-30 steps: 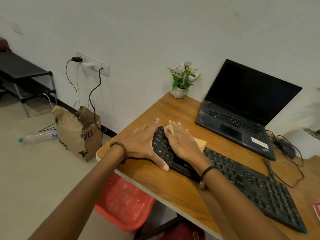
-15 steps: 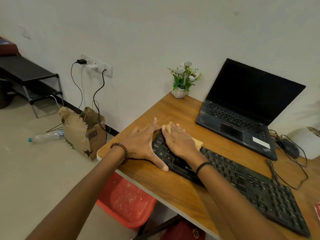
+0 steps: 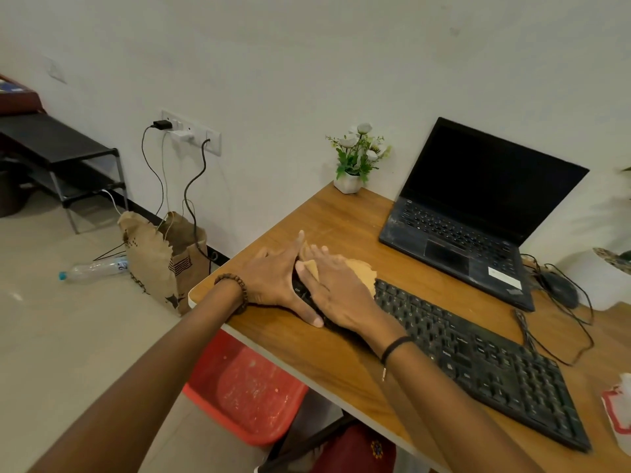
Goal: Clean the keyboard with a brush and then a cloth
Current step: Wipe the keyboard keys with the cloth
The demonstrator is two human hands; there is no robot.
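Observation:
A black keyboard (image 3: 478, 356) lies slanted across the wooden desk (image 3: 341, 216). My right hand (image 3: 338, 291) presses a tan cloth (image 3: 360, 271) flat onto the keyboard's left end; a fold of the cloth shows between its fingers. My left hand (image 3: 273, 278) lies flat on the desk against the keyboard's left edge, fingers apart, thumb along the front. No brush is visible.
An open black laptop (image 3: 478, 213) stands behind the keyboard, a small potted plant (image 3: 355, 162) at the back corner. A black mouse (image 3: 560, 288) and its cables lie right. A red-and-white packet (image 3: 618, 407) sits at the right edge. On the floor: a paper bag (image 3: 160, 261), a red stool (image 3: 246, 394), a bottle (image 3: 92, 268).
My right hand and the cloth have slid left along the keyboard until they meet the left hand. The left hand has stayed at the keyboard's edge.

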